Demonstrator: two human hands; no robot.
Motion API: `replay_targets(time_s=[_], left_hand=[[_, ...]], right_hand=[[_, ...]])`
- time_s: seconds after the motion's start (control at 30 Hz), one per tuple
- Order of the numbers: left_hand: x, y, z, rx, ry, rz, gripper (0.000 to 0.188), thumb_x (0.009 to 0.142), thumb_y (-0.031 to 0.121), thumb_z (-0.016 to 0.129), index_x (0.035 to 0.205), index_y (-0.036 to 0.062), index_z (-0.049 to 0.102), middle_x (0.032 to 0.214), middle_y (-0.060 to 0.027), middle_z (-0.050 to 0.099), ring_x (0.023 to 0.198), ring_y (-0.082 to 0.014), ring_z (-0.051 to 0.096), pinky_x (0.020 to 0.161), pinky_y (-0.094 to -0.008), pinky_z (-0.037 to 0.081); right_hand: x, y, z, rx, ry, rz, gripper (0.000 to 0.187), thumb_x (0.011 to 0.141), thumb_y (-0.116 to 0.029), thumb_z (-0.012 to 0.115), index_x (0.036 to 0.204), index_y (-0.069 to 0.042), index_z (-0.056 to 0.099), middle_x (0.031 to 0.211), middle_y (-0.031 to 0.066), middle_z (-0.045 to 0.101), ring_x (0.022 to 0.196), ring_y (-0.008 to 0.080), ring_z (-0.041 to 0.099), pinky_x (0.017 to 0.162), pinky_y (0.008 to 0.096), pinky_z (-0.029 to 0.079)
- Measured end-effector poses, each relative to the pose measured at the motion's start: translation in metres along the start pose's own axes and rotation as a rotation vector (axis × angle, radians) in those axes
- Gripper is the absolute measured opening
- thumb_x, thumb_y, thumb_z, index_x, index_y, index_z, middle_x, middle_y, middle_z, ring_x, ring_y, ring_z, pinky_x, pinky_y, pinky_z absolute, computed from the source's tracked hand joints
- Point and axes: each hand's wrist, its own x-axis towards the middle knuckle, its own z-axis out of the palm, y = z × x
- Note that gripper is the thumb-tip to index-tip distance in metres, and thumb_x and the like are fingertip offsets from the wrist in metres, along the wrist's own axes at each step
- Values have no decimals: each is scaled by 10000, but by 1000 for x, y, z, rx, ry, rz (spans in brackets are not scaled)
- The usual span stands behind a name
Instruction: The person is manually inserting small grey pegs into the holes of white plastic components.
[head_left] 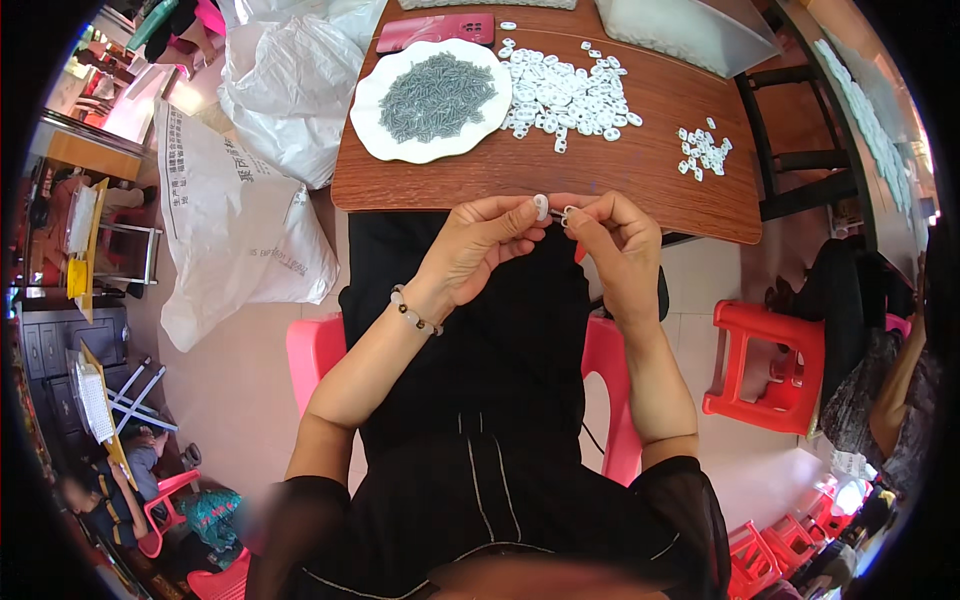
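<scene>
Just off the table's near edge, my left hand (480, 240) pinches a small white oval plastic piece (541, 206) between thumb and fingertips. My right hand (622, 250) is closed close beside it, pinching something small with a thin dark part that points at the white piece. A bit of orange-red shows under the right fingers; its kind is hidden. Beyond my hands, a white scalloped plate (375, 135) holds a heap of small grey screw-like pieces (440, 95). Right of the plate lies a spread of white oval plastic pieces (565, 95), each with two holes.
A smaller pile of white pieces (704, 152) lies on the right of the brown wooden table (660, 190). Behind are a red phone (437, 32) and a translucent bin (690, 30). Large white sacks (235, 220) stand left; a red stool (770, 370) and another person are right.
</scene>
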Motion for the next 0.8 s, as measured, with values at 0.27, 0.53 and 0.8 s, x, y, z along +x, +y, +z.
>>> replay_targets(time_s=[0.27, 0.53, 0.8], left_hand=[[1, -2, -3, -10, -15, -3, 205, 902, 197, 638, 1004, 23, 676, 851, -2, 659, 743, -70, 590, 700, -214, 498], [-1, 1, 1, 0, -20, -17, 217, 898, 206, 645, 1009, 23, 677, 847, -3, 651, 741, -70, 579, 700, -216, 488], [0, -3, -3, 7, -9, -8, 204, 897, 203, 646, 997, 28, 678, 850, -17, 648, 760, -80, 583, 709, -219, 494]], right_hand=[[-1, 0, 0, -104, -4, -17, 96, 873, -38, 614, 793, 3, 580, 969, 86, 685, 731, 11, 532, 635, 166, 436], [-1, -2, 1, -109, -3, 1, 79, 867, -37, 618, 804, 4, 596, 940, 73, 691, 717, 10, 530, 632, 169, 441], [-1, -2, 1, -118, -3, 3, 76, 866, -43, 623, 815, 8, 602, 923, 69, 694, 711, 14, 528, 632, 171, 441]])
